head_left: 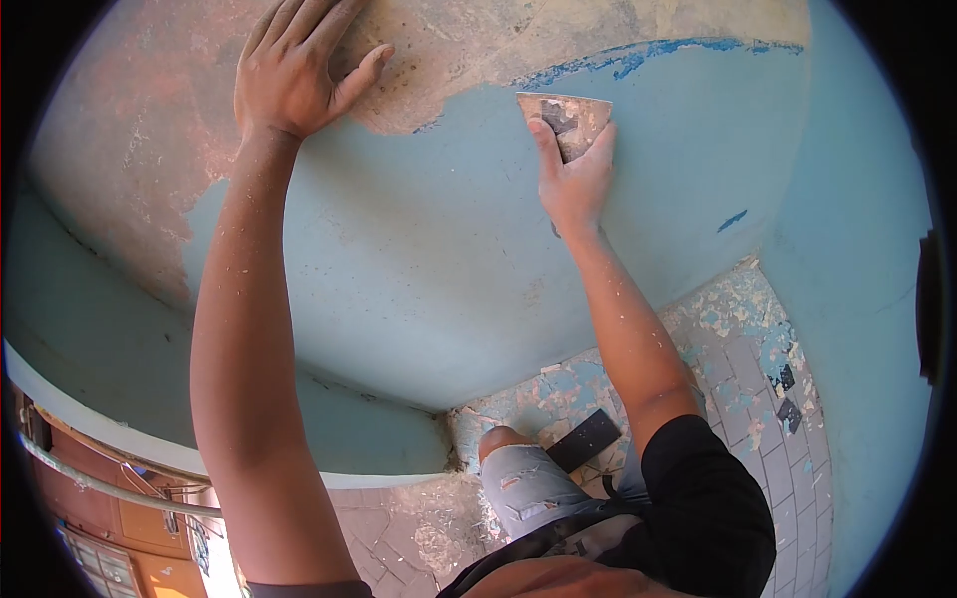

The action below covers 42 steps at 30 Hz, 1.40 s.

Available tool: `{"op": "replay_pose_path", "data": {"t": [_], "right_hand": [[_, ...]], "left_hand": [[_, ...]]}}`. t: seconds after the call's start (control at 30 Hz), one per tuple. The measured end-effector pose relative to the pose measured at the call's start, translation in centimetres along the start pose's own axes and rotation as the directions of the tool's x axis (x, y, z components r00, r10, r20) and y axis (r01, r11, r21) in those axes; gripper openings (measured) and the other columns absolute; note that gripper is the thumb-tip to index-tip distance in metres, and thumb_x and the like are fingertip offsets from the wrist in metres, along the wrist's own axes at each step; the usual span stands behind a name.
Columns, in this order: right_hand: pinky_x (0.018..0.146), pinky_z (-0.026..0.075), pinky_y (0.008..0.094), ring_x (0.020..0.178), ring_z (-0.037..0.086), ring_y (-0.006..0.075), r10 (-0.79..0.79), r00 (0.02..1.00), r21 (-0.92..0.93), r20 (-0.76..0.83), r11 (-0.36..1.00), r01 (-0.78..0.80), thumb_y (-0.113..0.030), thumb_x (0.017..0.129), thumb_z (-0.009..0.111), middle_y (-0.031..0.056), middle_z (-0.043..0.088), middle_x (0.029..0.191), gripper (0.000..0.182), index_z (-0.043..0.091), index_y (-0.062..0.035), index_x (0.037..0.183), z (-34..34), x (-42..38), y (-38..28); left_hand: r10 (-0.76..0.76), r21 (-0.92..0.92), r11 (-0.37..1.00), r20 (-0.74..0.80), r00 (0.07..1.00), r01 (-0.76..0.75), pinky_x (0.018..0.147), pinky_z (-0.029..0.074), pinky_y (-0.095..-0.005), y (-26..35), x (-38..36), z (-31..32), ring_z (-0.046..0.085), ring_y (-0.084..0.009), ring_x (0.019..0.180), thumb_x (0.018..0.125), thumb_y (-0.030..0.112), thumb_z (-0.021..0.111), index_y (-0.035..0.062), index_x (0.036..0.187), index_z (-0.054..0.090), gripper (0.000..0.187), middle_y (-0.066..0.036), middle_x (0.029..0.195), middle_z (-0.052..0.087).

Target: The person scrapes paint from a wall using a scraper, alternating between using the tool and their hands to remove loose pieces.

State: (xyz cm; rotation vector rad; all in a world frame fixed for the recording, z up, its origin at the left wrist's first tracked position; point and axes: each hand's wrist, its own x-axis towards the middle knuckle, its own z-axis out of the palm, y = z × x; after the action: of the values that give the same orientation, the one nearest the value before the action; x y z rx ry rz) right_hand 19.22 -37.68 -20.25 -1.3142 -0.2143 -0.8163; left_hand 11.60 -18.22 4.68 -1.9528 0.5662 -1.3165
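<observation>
Scraper (576,118) in right fingers (602,143), both arms (244,369) outstretched toward wall (439,269)

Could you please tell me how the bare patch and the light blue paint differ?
Colour: the bare patch is mottled beige, grey and pinkish, while the light blue paint is far more even.
Place: the bare patch spreads across the view's top and upper left; the light blue paint lies below and to its right, with the scraper over it.
Shared: both are on one wall, meeting at a ragged edge.
</observation>
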Motion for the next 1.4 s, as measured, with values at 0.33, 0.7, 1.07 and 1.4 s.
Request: {"op": "replay_pose_path", "data": {"t": [0.33, 0.7, 1.07, 1.4], "right_hand": [[0.080, 0.056, 0.0399, 0.094, 0.068, 0.0277, 0.065, 0.997, 0.081, -0.035, 0.995, -0.062, -0.053, 0.093, 0.082, 0.0174, 0.066, 0.106, 0.074, 0.049, 0.0061, 0.122, -0.3, 0.4, 0.3], [0.067, 0.057, 0.0422, 0.082, 0.074, 0.0378, -0.069, 0.997, 0.013, -0.039, 0.997, 0.070, -0.056, 0.092, 0.081, 0.0215, 0.070, 0.094, 0.070, 0.049, 0.0033, 0.112, 0.0, 0.0, 1.3], [0.064, 0.057, 0.0445, 0.074, 0.074, 0.0394, -0.076, 0.993, 0.023, -0.096, 0.997, 0.078, -0.053, 0.092, 0.082, 0.0182, 0.070, 0.083, 0.068, 0.048, 0.0024, 0.110, 0.1, -0.1, 1.4], [0.064, 0.057, 0.0436, 0.075, 0.074, 0.0375, -0.176, 0.984, -0.039, 0.017, 0.984, 0.176, -0.049, 0.095, 0.081, 0.0199, 0.071, 0.085, 0.064, 0.047, 0.0031, 0.110, 0.8, -1.6, 1.2]], "left_hand": [[0.003, 0.015, 1.000, 0.009, 1.000, -0.003, 0.126, 0.033, -0.0524, 0.0, -0.1, 0.1, 0.047, -0.0366, 0.150, 0.091, 0.056, 0.059, 0.0055, 0.145, 0.064, 0.075, -0.018, 0.159, 0.054], [0.034, 0.009, 0.999, -0.028, 0.999, -0.033, 0.125, 0.035, -0.0526, -0.2, -0.2, 0.3, 0.048, -0.0371, 0.149, 0.093, 0.056, 0.058, 0.0047, 0.144, 0.065, 0.073, -0.020, 0.157, 0.055], [0.038, 0.021, 0.999, -0.049, 0.998, -0.037, 0.125, 0.035, -0.0526, -0.3, -0.1, 0.3, 0.048, -0.0374, 0.149, 0.093, 0.054, 0.059, 0.0047, 0.144, 0.065, 0.072, -0.019, 0.157, 0.055], [0.036, 0.013, 0.999, -0.041, 0.999, -0.036, 0.124, 0.036, -0.0524, -0.2, -0.1, 0.0, 0.049, -0.0375, 0.148, 0.093, 0.054, 0.059, 0.0052, 0.144, 0.065, 0.071, -0.019, 0.157, 0.056]]}}
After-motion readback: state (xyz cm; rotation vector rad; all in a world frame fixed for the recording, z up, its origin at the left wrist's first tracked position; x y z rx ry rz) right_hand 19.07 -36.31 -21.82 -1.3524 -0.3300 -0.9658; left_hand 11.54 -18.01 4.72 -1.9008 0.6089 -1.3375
